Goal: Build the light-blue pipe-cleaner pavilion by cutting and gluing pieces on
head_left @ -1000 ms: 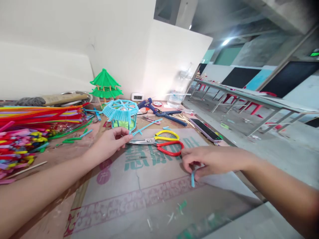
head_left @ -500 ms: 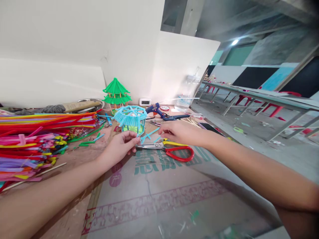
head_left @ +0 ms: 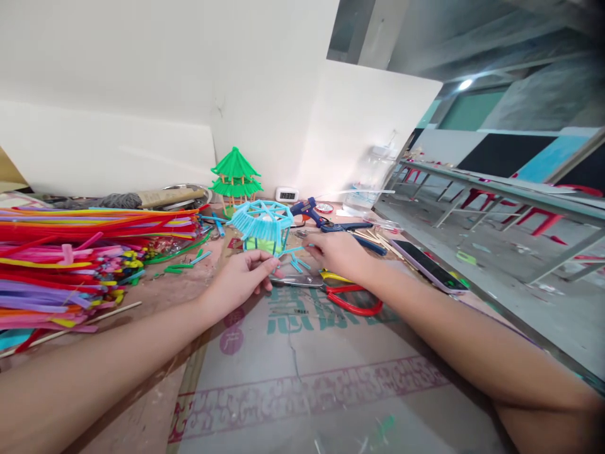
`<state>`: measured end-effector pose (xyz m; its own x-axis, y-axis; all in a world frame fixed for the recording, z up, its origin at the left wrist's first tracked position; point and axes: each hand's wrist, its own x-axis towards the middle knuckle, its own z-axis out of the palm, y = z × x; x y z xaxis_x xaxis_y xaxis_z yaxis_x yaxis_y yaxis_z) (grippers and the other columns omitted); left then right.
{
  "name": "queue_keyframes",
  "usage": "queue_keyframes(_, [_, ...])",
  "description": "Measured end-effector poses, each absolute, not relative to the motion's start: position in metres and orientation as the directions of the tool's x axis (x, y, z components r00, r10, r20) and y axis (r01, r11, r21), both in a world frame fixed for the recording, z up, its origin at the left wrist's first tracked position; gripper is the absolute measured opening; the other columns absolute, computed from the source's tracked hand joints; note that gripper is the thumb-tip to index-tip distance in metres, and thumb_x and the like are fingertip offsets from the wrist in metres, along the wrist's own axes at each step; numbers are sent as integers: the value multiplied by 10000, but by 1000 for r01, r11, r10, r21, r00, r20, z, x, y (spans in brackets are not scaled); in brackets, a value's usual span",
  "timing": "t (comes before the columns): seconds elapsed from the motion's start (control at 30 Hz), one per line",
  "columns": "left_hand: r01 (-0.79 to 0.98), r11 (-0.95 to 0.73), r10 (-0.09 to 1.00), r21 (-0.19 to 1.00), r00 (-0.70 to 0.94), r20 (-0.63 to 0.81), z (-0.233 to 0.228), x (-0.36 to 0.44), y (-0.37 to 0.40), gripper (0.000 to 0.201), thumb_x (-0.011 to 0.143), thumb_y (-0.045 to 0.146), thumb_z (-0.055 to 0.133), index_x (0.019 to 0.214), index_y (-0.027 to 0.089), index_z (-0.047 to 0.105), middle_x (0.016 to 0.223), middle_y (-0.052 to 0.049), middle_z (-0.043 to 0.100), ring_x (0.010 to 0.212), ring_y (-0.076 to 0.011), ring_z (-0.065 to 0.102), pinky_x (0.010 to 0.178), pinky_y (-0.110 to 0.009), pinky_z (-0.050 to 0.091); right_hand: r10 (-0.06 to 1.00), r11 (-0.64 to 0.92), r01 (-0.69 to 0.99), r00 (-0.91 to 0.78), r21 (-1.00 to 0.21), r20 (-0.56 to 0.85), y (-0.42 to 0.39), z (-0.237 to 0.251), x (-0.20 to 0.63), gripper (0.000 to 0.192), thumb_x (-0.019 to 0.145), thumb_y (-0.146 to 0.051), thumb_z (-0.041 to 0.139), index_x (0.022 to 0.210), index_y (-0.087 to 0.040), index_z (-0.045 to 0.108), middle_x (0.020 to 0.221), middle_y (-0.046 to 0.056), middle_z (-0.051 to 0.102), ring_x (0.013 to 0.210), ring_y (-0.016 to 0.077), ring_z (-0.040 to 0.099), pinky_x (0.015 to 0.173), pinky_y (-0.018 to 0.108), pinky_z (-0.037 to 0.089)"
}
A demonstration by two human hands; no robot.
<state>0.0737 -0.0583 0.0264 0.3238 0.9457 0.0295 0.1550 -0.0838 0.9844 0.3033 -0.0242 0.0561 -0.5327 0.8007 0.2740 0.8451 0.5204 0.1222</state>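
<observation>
My left hand (head_left: 248, 274) is closed, thumb and forefinger pinching a thin light-blue pipe cleaner (head_left: 289, 251). The pipe cleaner runs right to the curled fingertips of my right hand (head_left: 333, 252), which appear closed on its far end. Several short blue pipe cleaner pieces (head_left: 299, 263) lie between the hands. Just below them rest scissors (head_left: 354, 301) with red and yellow handles, their blades beside my left fingertips. Behind my left hand stands a small model pavilion (head_left: 262, 219) with a blue pipe cleaner roof and a yellow-green base.
A green tiered pavilion (head_left: 235, 173) and a digital timer (head_left: 287, 194) stand against the white board. A blue glue gun (head_left: 306, 209), pliers (head_left: 347, 226) and a phone (head_left: 428, 266) lie to the right. Bundles of coloured pipe cleaners (head_left: 94, 252) cover the left side.
The view has shifted slightly, so the table items appear further right and more of the phone shows. My right hand has moved a little away from the scissors' handles, toward the pipe cleaner's end.
</observation>
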Motion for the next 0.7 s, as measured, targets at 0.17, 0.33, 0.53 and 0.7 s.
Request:
queue_keyframes(0.17, [194, -93, 941, 977, 339, 22, 27, 72, -59, 301, 807, 454, 633, 783, 154, 647, 546, 15, 616, 442, -70, 464, 432, -176, 327, 771, 592, 783, -482, -190, 415, -48, 81, 302, 290, 944, -347, 522, 1071, -171, 714, 916, 79, 753, 747, 186, 662, 680, 290, 447])
queue_keyframes(0.33, [186, -88, 934, 979, 356, 16, 25, 71, -60, 317, 805, 462, 640, 833, 148, 673, 554, 17, 624, 439, -66, 458, 433, -175, 320, 791, 606, 521, -309, -602, 529, -66, 72, 279, 149, 869, -299, 644, 878, -174, 724, 865, 48, 753, 775, 168, 679, 709, 286, 519])
queue_keyframes(0.53, [194, -91, 926, 977, 377, 11, 28, 72, -61, 285, 809, 423, 642, 844, 143, 678, 576, 12, 638, 469, -80, 517, 449, -177, 352, 813, 582, 321, -274, -747, 515, -68, 42, 260, 113, 854, -212, 638, 965, -203, 621, 830, 16, 695, 766, 150, 666, 706, 288, 523])
queue_keyframes(0.7, [212, -126, 910, 969, 413, 28, 20, 71, -58, 312, 835, 431, 622, 919, 139, 696, 582, 5, 648, 493, -88, 547, 462, -173, 375, 841, 531, 188, -232, -826, 488, -66, 33, 255, 388, 836, -209, 662, 1173, -234, 471, 786, -16, 667, 749, 152, 655, 707, 301, 509])
